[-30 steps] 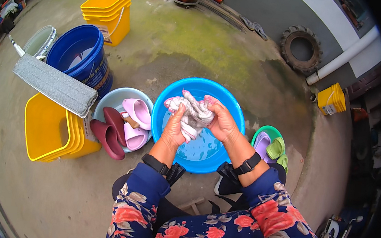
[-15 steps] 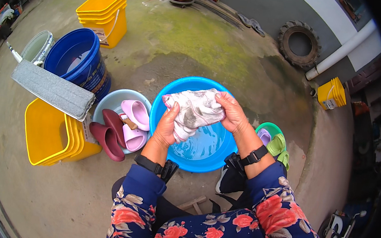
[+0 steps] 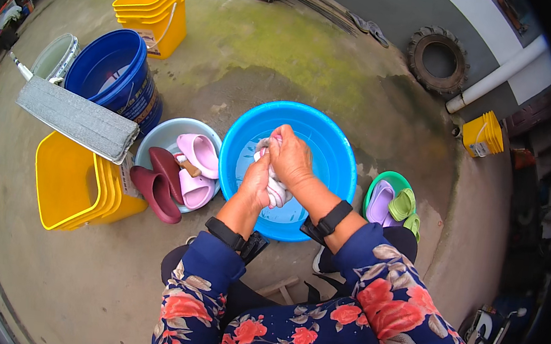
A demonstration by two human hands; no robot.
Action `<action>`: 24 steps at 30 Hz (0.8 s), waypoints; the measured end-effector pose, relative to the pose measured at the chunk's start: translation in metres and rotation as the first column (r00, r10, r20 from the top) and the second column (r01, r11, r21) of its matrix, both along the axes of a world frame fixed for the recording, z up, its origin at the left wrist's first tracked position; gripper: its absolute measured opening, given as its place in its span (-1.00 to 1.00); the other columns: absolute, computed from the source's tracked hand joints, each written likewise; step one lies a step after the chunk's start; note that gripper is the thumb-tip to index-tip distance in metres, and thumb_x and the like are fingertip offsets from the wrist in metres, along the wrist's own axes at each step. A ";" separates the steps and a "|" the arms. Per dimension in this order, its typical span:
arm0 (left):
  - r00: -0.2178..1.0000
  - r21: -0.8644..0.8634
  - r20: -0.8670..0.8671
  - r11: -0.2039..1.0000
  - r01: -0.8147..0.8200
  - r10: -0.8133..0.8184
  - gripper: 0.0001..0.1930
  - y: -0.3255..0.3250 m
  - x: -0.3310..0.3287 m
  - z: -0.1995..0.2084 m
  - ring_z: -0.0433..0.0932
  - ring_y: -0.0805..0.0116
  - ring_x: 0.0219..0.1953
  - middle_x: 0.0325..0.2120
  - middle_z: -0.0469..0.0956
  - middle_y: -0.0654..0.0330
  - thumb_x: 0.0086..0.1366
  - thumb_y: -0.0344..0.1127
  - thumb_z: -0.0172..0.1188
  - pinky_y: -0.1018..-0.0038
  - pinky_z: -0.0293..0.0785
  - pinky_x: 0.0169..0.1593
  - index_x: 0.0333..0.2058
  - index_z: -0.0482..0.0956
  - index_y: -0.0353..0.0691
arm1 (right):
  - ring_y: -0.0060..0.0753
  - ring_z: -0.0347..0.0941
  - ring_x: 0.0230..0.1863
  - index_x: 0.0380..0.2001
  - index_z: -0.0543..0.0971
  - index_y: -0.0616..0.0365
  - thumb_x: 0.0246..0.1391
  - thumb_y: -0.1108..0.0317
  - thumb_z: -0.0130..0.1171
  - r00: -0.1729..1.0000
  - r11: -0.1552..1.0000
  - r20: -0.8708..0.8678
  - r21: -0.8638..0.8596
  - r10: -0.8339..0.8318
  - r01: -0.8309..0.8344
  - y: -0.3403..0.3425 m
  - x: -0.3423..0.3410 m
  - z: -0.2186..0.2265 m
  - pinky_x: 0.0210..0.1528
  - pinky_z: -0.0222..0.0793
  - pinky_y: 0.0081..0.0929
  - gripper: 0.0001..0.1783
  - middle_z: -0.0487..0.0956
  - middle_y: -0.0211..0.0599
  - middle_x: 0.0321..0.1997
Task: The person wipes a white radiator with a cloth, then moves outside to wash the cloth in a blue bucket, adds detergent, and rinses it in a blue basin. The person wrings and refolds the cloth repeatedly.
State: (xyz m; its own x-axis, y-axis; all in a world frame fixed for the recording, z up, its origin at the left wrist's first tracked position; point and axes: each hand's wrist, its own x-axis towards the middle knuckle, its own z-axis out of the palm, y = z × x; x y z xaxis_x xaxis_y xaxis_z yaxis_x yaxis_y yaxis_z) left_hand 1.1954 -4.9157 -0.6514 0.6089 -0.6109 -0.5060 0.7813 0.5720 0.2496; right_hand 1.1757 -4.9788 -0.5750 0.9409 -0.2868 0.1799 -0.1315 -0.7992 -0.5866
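Over a blue basin with some water in it, both hands squeeze a bunched white cloth with grey and pinkish patches. My left hand is closed round its lower part. My right hand grips it from above and to the right, the two hands touching. Much of the cloth is hidden by the fingers. Just left of the basin, a pale tub holds dark red slippers, pink slippers and a brush with a wooden back.
A green basin with purple and green slippers stands at the right. To the left are yellow buckets, a dark blue bucket and a grey flat mop head lying across them. A tyre leans by the far wall.
The cloth, spread between my two hands before, is now bunched up tight. My right hand has come left to meet the left one, and both sit lower over the basin.
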 end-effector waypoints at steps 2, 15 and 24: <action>0.998 0.010 -0.013 0.998 -0.058 0.058 -0.66 -0.001 0.001 0.002 0.49 0.27 -0.27 -0.28 0.48 0.13 0.27 -0.04 -0.18 0.33 0.46 -0.27 -0.16 0.36 -0.15 | 0.03 0.44 -0.46 -0.41 0.37 0.02 -0.05 0.26 0.03 0.999 0.998 0.000 0.024 0.052 -0.052 -0.002 0.001 -0.010 -0.42 0.33 -0.13 -0.85 0.51 -0.11 -0.42; 0.984 -0.016 -0.049 0.985 -0.172 0.171 -0.65 -0.006 0.002 -0.004 0.48 0.21 -0.25 -0.26 0.46 0.10 0.26 -0.06 -0.15 0.31 0.44 -0.22 -0.14 0.34 -0.19 | -0.01 0.44 -0.40 -0.35 0.38 0.02 -0.10 0.28 0.05 0.984 0.998 -0.168 -0.026 0.053 -0.059 -0.008 -0.004 -0.019 -0.38 0.32 -0.17 -0.80 0.52 -0.12 -0.45; 0.989 -0.227 0.123 0.973 -0.048 0.078 -0.54 0.006 0.002 0.007 0.43 0.11 -0.13 -0.12 0.41 0.07 0.19 -0.06 -0.02 0.13 0.43 -0.20 0.01 0.21 -0.12 | -0.39 0.43 -0.30 -0.19 0.37 0.22 -0.01 0.39 0.07 1.000 0.441 -0.008 0.898 -0.008 0.011 -0.096 0.029 -0.053 -0.23 0.38 -0.44 -0.71 0.50 -0.21 -0.32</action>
State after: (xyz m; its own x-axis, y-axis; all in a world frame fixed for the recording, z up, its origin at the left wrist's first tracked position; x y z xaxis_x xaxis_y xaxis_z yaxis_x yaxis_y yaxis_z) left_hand 1.1975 -4.9094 -0.6448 0.7012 -0.6574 -0.2759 0.7113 0.6716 0.2073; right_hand 1.2048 -5.0751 -0.6284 0.9371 -0.2955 -0.1860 -0.1381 0.1754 -0.9748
